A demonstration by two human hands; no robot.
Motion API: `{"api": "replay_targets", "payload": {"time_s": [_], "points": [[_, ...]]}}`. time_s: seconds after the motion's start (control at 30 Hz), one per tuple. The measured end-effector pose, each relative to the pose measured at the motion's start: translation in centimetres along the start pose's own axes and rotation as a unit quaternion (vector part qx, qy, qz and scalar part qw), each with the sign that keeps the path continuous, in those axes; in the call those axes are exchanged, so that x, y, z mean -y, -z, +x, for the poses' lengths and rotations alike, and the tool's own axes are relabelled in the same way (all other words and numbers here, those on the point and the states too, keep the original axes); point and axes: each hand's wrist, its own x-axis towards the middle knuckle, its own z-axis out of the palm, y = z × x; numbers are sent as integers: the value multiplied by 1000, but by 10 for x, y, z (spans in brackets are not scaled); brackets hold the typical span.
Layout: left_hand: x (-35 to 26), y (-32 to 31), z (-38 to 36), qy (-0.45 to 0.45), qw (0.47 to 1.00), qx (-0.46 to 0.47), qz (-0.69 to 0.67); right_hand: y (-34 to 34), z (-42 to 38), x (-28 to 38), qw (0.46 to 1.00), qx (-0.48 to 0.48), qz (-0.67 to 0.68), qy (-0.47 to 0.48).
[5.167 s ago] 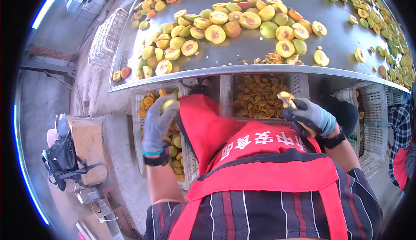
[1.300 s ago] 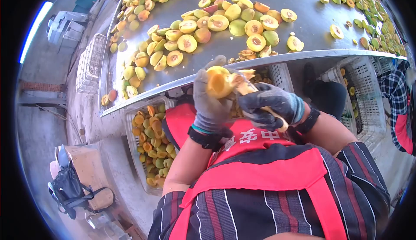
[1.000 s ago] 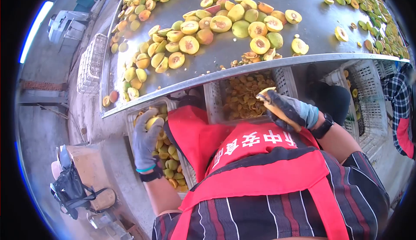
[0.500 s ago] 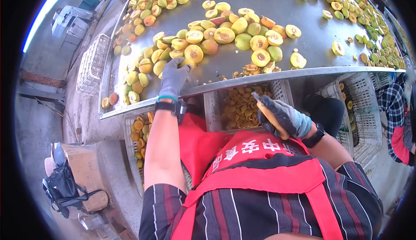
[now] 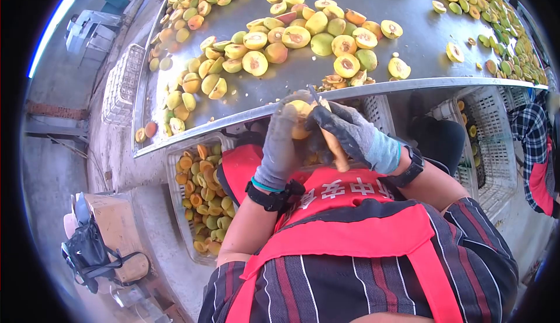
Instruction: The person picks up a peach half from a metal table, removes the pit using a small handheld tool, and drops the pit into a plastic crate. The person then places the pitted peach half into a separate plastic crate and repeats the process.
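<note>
In front of my apron, my left hand (image 5: 279, 142), in a grey glove, is closed around a yellow peach half (image 5: 300, 116). My right hand (image 5: 356, 133), gloved in grey and black, grips a wooden-handled tool (image 5: 334, 147). Its dark, narrow tip points up beside the peach half; the tip's exact shape is too blurred to tell. Both hands are close together, just below the metal table's near edge. Beyond them a heap of halved peaches (image 5: 296, 37) lies cut and uncut sides up, some showing brown centres.
The metal table (image 5: 265, 98) has a raised rim towards me. A crate of peach halves (image 5: 201, 200) stands low at left, another white crate (image 5: 487, 142) at right. A co-worker's checked sleeve (image 5: 525, 127) shows at far right. A cardboard box (image 5: 114, 224) and black bag (image 5: 87, 253) sit lower left.
My left hand has come back from the heap with a peach half, moving right and towards me. My right hand has moved left and up with the tool, meeting it.
</note>
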Motion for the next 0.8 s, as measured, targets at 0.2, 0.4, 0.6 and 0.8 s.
{"api": "replay_targets", "payload": {"time_s": [0.2,0.4,0.6,0.8], "points": [[-13,-12,-4,-29,998,25,-48,3,-3,-5,901,-39,-408,143],[-7,-15,-4,-88,995,-50,29,-9,-6,1,894,-42,-441,74],[-16,-11,-2,-109,983,-66,133,-14,-10,-2,959,11,-280,-46],[-10,1,6,-132,953,-4,274,-3,-9,-13,819,7,-565,101]]}}
